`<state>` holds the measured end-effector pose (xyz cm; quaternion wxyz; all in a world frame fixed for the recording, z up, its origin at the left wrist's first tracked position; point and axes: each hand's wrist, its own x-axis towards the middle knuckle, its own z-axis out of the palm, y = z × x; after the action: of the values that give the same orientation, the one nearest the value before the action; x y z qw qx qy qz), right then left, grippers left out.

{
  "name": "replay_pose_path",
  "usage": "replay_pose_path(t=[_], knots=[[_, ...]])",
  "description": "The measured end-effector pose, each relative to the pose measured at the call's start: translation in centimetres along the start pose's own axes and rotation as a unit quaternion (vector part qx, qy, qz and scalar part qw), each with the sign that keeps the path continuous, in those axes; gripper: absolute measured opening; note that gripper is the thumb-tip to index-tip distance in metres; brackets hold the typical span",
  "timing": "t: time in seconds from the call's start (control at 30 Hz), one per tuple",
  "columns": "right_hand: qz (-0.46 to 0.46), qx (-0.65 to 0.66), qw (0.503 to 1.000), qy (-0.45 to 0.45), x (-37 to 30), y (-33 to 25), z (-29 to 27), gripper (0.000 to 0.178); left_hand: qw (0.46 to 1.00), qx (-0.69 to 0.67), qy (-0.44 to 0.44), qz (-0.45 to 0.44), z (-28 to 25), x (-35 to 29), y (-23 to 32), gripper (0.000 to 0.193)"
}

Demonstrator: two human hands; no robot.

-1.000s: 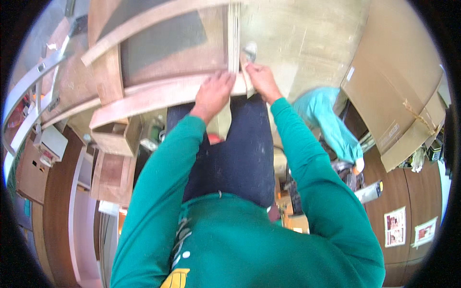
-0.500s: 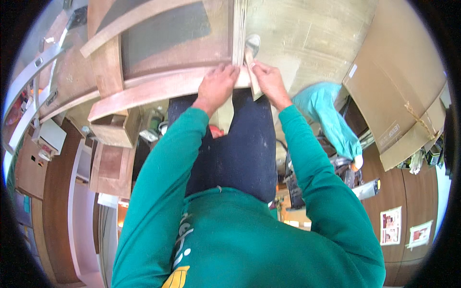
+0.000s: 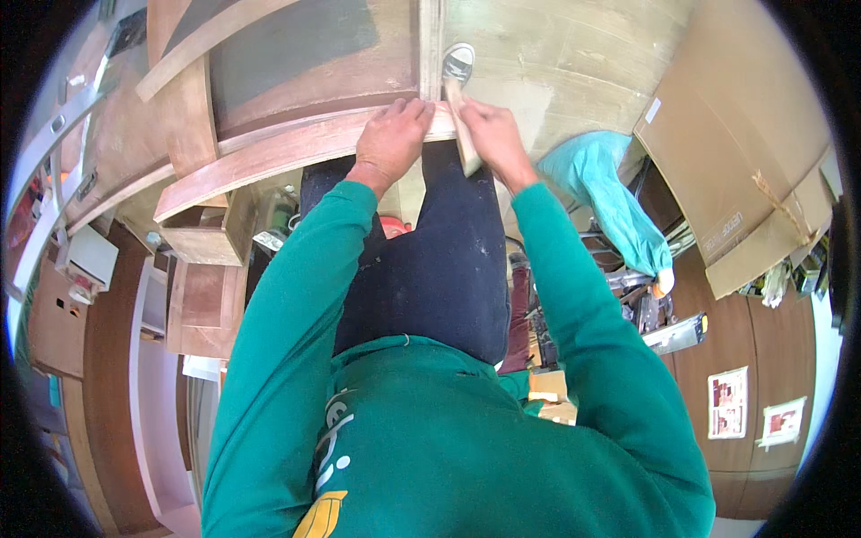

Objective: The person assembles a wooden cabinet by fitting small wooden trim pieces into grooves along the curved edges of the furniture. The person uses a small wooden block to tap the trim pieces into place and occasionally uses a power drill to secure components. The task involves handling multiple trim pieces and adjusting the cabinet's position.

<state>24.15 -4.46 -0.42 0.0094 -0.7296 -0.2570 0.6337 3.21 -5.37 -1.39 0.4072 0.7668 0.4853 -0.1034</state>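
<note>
A long, pale wooden board [image 3: 269, 163] lies crosswise in front of my thighs, forming the near edge of a wooden panel piece. Over its top near the right end, my left hand [image 3: 392, 142] is closed, fingers bent across the wood. My right hand [image 3: 493, 142] grips a narrow flat wooden strip [image 3: 463, 139] between thumb and fingers. That strip lies tilted against the board's right end, its lower tip beside my right thigh. What is on the strip's underside cannot be seen.
Beyond the strip is a dark shoe [image 3: 458, 65] with a white toe on the floor. A large cardboard sheet [image 3: 731, 134] and a teal plastic bag [image 3: 610, 197] stand at the right. Small wooden boxes [image 3: 208, 305] and a metal ladder frame [image 3: 56, 134] are at the left.
The wooden strip has shifted slightly toward me against the board's end, with my right hand on it. My left hand keeps its place on the board. The whole view has moved a little.
</note>
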Motion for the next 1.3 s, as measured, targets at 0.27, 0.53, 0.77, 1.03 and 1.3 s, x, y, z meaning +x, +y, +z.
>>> replay_pose_path(t=[0.27,0.53,0.77,1.03,1.3], knots=[[-0.039,0.136,0.99,-0.003,10.8,5.7,2.0,0.045,1.0,0.007,0.01,0.017,-1.0,0.4,0.3,0.05],[0.091,0.315,0.945,0.012,-5.1,4.1,-5.4,0.058,0.999,-0.005,0.026,-0.032,-5.9,-0.6,0.8,0.04],[0.026,0.332,0.943,0.019,-18.0,9.6,-10.4,0.072,0.999,-0.021,0.045,0.003,-28.8,-6.8,1.8,0.042],[-0.147,0.36,0.921,0.013,-22.6,4.3,-7.4,0.053,0.96,-0.207,0.187,-0.008,-53.4,-19.8,1.9,0.048],[-0.214,0.223,0.948,-0.073,-17.7,-2.6,1.5,0.029,0.814,-0.378,0.441,0.027,-58.4,-37.3,2.5,0.053]])
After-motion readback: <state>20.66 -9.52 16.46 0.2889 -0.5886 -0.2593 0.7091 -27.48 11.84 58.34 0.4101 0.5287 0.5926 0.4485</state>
